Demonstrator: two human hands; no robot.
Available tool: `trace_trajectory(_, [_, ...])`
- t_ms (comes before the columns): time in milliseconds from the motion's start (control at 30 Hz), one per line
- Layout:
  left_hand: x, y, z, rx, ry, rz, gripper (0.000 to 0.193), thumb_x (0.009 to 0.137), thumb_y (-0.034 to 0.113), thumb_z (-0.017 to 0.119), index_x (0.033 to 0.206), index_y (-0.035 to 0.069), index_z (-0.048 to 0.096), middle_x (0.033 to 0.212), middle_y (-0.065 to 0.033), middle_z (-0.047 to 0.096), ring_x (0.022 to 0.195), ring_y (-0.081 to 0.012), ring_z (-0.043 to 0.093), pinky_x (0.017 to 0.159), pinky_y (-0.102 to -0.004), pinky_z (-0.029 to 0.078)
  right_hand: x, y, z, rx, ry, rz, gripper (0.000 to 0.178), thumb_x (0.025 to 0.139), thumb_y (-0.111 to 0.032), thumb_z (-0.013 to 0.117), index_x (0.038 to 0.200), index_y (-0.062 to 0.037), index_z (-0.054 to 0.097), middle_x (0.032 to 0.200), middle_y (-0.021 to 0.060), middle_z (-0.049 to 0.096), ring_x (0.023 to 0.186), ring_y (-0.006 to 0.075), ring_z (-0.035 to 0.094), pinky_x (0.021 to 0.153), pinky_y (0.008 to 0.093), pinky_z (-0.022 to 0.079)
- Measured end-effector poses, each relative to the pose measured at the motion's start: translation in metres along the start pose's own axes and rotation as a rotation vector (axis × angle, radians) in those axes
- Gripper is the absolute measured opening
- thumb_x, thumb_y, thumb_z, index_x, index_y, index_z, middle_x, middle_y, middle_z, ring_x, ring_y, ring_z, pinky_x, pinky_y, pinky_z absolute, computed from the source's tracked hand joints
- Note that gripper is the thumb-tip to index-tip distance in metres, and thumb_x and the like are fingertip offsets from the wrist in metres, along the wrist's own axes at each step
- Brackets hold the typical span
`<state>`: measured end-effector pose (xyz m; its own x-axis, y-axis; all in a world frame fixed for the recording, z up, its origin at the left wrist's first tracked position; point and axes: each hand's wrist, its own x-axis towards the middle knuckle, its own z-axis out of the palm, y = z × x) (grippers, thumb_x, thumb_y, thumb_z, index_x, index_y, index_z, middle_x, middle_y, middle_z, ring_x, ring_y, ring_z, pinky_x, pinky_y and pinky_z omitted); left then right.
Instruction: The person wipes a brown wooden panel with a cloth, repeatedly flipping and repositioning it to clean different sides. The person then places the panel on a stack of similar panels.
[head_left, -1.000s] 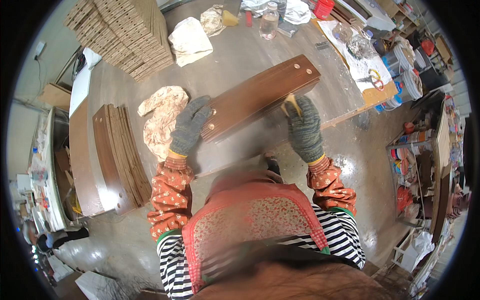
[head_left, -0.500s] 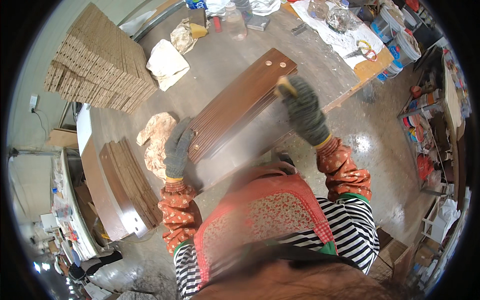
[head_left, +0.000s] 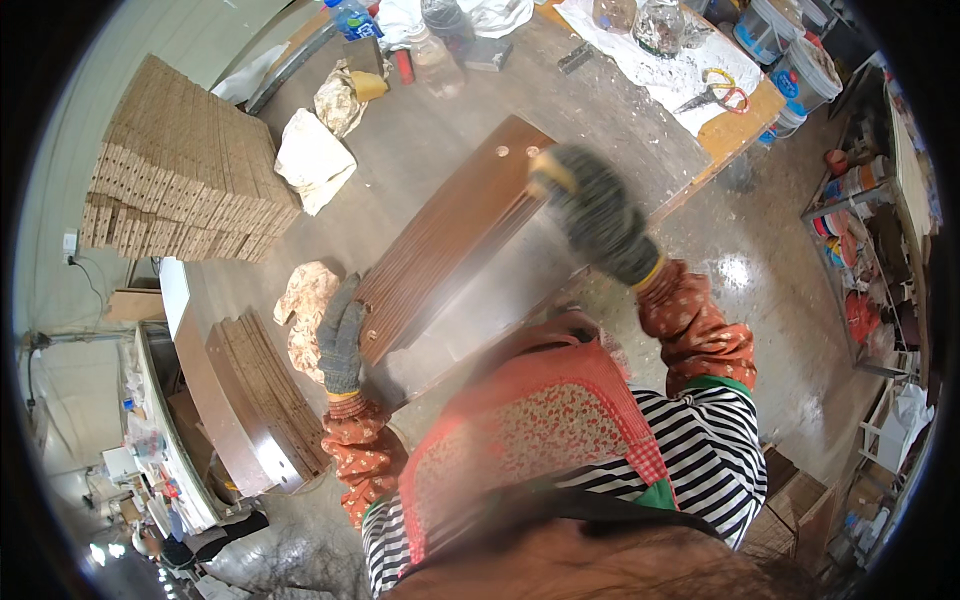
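A stack of brown wood-grain boards point(head_left: 450, 225), with round holes near their ends, lies slantwise on the worktable. My left hand point(head_left: 341, 335), in a dark grey knitted glove, rests against the stack's near left end, its fingers stretched along the edge. At the far right end, my right hand point(head_left: 592, 210), gloved the same way, is curled over the top board's corner. It is smeared by motion. A tan patch shows at its fingertips; whether that is a held pad or part of the glove is unclear. Beside my left hand lies a crumpled, stained cloth point(head_left: 305, 305).
A tall pile of particleboard pieces point(head_left: 185, 165) stands at the left, with more brown boards point(head_left: 265, 385) nearer me. White cloth point(head_left: 312, 160), a clear bottle point(head_left: 434, 65) and a red cylinder point(head_left: 403, 67) sit farther back. Scissors point(head_left: 718, 92) lie near buckets point(head_left: 805, 70) at right.
My right hand has shifted slightly left and up along the board's end. My left hand has slid from the top edge to the end. The whole view has turned a little.
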<state>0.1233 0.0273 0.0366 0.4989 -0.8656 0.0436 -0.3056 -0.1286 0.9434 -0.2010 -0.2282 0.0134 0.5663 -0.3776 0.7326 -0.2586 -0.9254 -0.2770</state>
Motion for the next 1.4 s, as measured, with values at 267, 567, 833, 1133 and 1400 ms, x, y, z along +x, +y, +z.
trace_trajectory(267, [0.001, -0.007, -0.006, 0.066, 0.011, -0.008, 0.041, 0.099, 0.01, 0.058, 0.138, -0.004, 0.058, 0.139, -0.0127, 0.061, 0.126, -0.0212, 0.056, 0.106, -0.033, 0.045, 0.001, 0.042, -0.01, 0.415, -0.048, 0.467, 0.028, 0.095, -0.007, 0.055, 0.121, -0.0029, 0.064, 0.122, 0.0179, 0.065, 0.114, 0.0323, 0.064, 0.105, 0.0447, 0.05])
trace_trajectory(567, [0.001, -0.004, -0.009, 0.115, -0.028, -0.017, 0.046, 0.098, 0.012, 0.058, 0.141, -0.004, 0.055, 0.145, -0.0143, 0.057, 0.132, -0.0226, 0.053, 0.11, -0.0345, 0.042, -0.004, 0.048, -0.004, 0.193, -0.058, 0.068, 0.038, 0.097, -0.012, 0.055, 0.134, -0.0114, 0.061, 0.138, 0.0121, 0.059, 0.128, 0.0341, 0.055, 0.112, 0.0471, 0.043])
trace_trajectory(833, [0.006, 0.0, -0.008, 0.254, 0.107, -0.05, 0.047, 0.094, 0.009, 0.065, 0.138, -0.004, 0.057, 0.137, -0.0147, 0.062, 0.125, -0.0236, 0.057, 0.107, -0.0353, 0.046, 0.002, 0.093, -0.022, 0.309, -0.008, 0.303, 0.039, 0.091, 0.003, 0.06, 0.128, -0.0084, 0.067, 0.138, 0.014, 0.057, 0.125, 0.036, 0.056, 0.111, 0.0447, 0.044])
trace_trajectory(1133, [-0.039, 0.082, 0.088, 1.07, 0.425, 0.47, 0.051, 0.086, 0.022, 0.076, 0.131, 0.004, 0.062, 0.129, -0.018, 0.063, 0.124, -0.0373, 0.058, 0.108, -0.0519, 0.042, 0.095, 0.127, -0.047, -0.082, -0.259, -0.117, 0.038, 0.093, -0.004, 0.062, 0.13, -0.0082, 0.066, 0.139, 0.0179, 0.057, 0.125, 0.0381, 0.056, 0.108, 0.0423, 0.045])
trace_trajectory(1400, [-0.014, 0.062, 0.159, 0.992, 0.193, 0.284, 0.055, 0.088, 0.033, 0.067, 0.132, 0.002, 0.057, 0.132, -0.0227, 0.058, 0.128, -0.0395, 0.053, 0.113, -0.0554, 0.041, 0.171, -0.015, 0.053, 0.479, -0.556, -0.58, 0.03, 0.091, -0.013, 0.066, 0.121, -0.0091, 0.068, 0.125, 0.0161, 0.063, 0.12, 0.0358, 0.06, 0.102, 0.046, 0.05])
